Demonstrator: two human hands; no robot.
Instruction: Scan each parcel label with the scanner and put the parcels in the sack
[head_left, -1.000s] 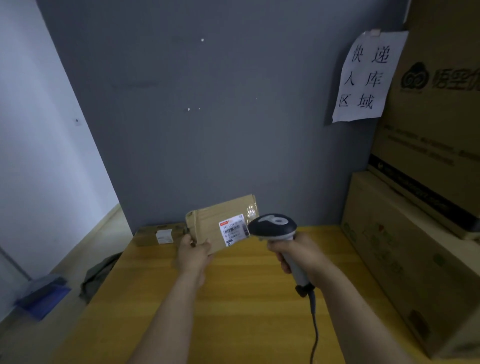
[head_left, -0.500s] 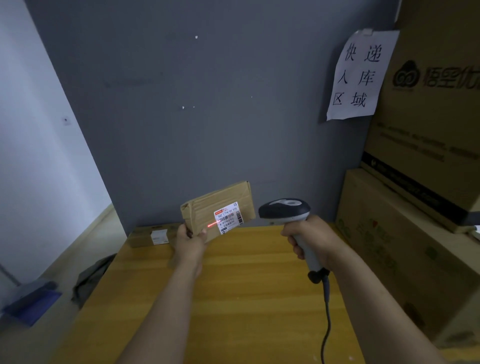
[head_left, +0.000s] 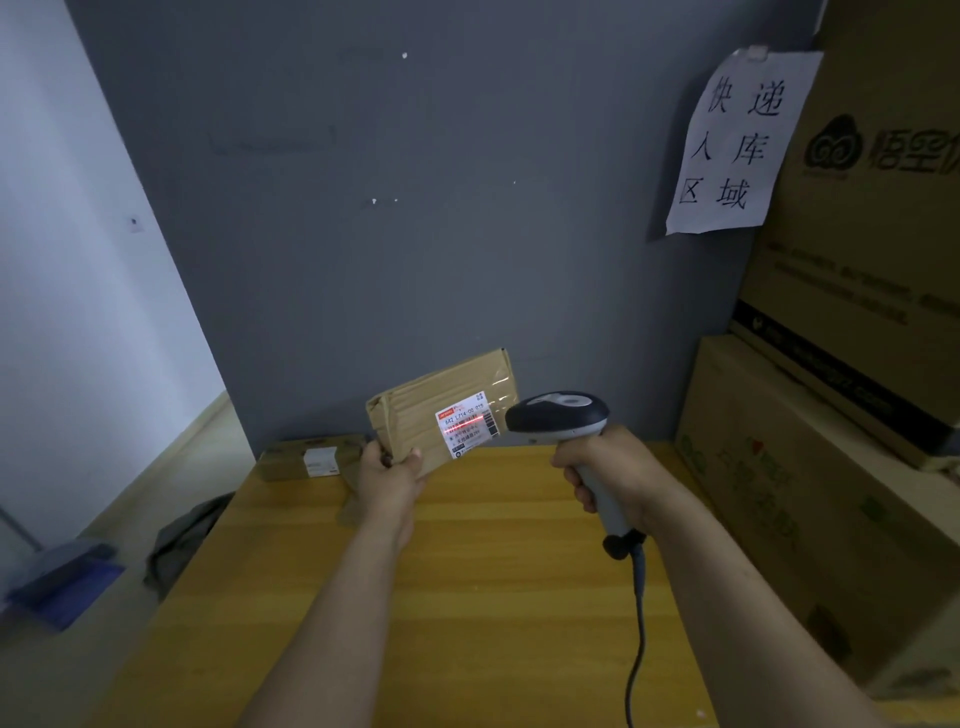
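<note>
We see the left hand (head_left: 389, 475) pinching the lower-left corner of a taped cardboard parcel (head_left: 441, 410), thumb on the face, fingers behind it. The parcel is held up off the wooden table (head_left: 467, 571), tilted so its face looks toward the right. The corner grip keeps the shipping label (head_left: 466, 425) uncovered. The right hand (head_left: 605, 473) is wrapped tight around the handle of a corded barcode scanner (head_left: 558, 418), whose head sits just at 3 o'clock of the label, close but not touching. A red scan line (head_left: 467, 425) falls across the label's middle, near the printed text. The barcode stripes sit at the label's right edge, so we judge the beam may need a nudge to cover them.

The scanner cable (head_left: 636, 623) trails down toward 6 o'clock over the table.

At 9 o'clock of the held parcel, a second small parcel (head_left: 311, 457) with a white label lies on the table's far-left corner, so at least one is left to scan.

Stacked cartons (head_left: 831, 415) fill the 3 o'clock side, with a handwritten paper sign (head_left: 737, 145) on the grey wall at 1 o'clock. We see no sack for certain. A dark crumpled heap (head_left: 182, 540) on the floor at 8 o'clock could be it; we cannot tell.

Step in hand: scanning, the drop into the sack not yet done.
</note>
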